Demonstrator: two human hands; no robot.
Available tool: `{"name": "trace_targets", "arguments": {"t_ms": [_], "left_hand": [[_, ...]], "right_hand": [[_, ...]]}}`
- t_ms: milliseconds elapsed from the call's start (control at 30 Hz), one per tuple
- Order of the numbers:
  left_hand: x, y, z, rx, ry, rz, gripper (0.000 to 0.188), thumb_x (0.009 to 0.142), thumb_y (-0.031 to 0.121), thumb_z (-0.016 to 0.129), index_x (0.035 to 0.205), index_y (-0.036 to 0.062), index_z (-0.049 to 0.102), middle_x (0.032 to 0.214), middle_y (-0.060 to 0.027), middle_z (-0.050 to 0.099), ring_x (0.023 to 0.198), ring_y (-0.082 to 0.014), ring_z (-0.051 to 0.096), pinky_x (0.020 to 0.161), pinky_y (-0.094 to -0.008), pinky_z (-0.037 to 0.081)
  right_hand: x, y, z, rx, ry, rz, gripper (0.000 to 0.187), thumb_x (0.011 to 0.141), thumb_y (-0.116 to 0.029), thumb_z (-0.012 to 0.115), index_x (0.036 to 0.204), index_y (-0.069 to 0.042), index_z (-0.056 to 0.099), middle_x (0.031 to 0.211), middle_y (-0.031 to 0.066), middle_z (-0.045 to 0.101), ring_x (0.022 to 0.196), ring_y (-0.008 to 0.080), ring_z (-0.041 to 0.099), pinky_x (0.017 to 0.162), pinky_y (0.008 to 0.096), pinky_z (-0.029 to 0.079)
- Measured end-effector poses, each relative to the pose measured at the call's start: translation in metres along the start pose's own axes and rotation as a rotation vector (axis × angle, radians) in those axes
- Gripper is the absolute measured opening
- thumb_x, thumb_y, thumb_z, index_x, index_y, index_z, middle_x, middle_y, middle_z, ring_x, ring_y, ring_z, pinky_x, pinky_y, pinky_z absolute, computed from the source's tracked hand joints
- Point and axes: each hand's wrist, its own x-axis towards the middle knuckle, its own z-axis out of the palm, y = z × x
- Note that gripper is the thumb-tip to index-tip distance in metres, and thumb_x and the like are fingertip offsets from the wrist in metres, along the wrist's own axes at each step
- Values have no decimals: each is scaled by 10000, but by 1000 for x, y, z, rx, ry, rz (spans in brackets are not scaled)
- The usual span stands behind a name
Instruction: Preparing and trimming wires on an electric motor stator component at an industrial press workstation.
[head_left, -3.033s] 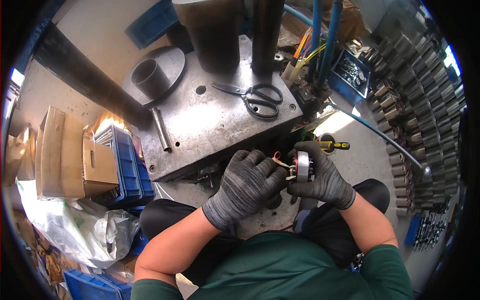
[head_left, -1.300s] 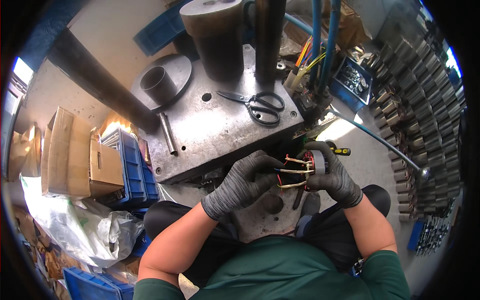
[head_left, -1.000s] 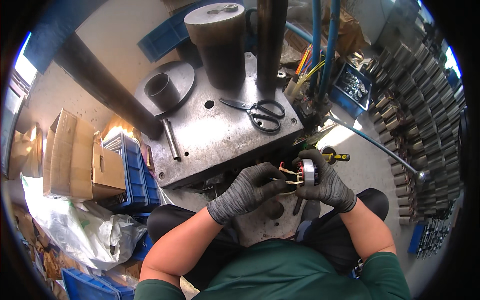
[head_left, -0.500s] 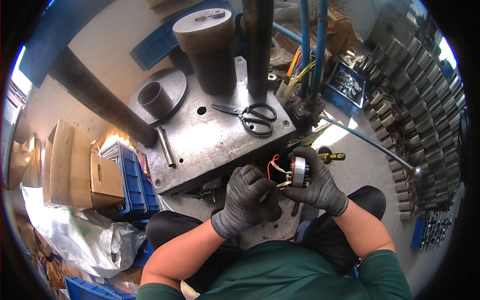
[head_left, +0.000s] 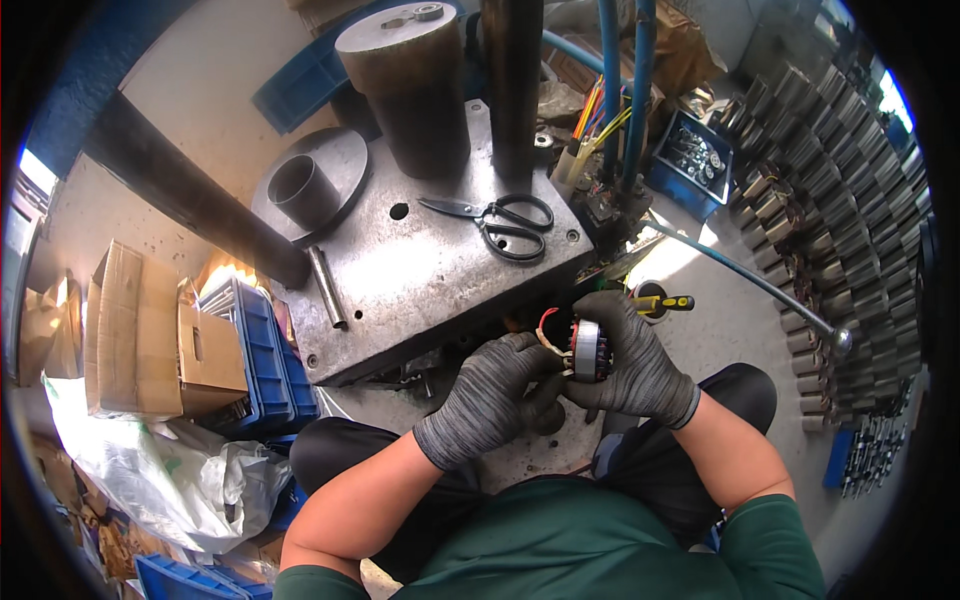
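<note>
In my right hand (head_left: 642, 368), wearing a grey knit glove, is a small motor stator (head_left: 588, 350), a silvery ring with dark and red windings at its sides. The fingers wrap round its right side. Lead wires (head_left: 549, 337), red and pale, come off its left side. My left hand (head_left: 482, 398), gloved the same way, is closed at these wires, close against the stator. Its fingertips partly hide the lower wire ends. Both hands are just in front of the metal press table, above my lap.
Black-handled scissors (head_left: 510, 228), a short rod (head_left: 328, 290) and a steel ring (head_left: 303, 194) lie on the press table (head_left: 390, 275). Thick columns rise from it. Cardboard boxes (head_left: 135, 330) and blue crates (head_left: 262, 355) stand left; stacked metal cores (head_left: 830, 190) fill the right. A yellow-handled tool (head_left: 668, 303) is beyond my right hand.
My left hand has moved slightly right, closer to the stator, and covers more of the wires. The stator has turned a little and shifted slightly left in my right hand.
</note>
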Motion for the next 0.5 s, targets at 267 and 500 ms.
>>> {"name": "trace_targets", "arguments": {"t_ms": [267, 500], "left_hand": [[3, 4, 5, 104, 105, 96, 199, 777, 59, 802, 952, 62, 708, 852, -117, 642, 809, -328, 652, 737, -439, 536], [-2, -10, 16, -326, 22, -225, 173, 832, 78, 776, 982, 34, 702, 870, -94, 674, 821, -224, 677, 765, -376, 554]], "right_hand": [[-2, -9, 4, 59, -14, 111, 835, 655, -241, 907, 1371, -71, 514, 1255, 186, 555, 1169, 372, 619, 1012, 436, 525], [2, -16, 4, -148, 91, -48, 832, 644, -217, 908, 1360, -63, 514, 1235, 180, 560, 1145, 348, 627, 991, 416, 533]]}}
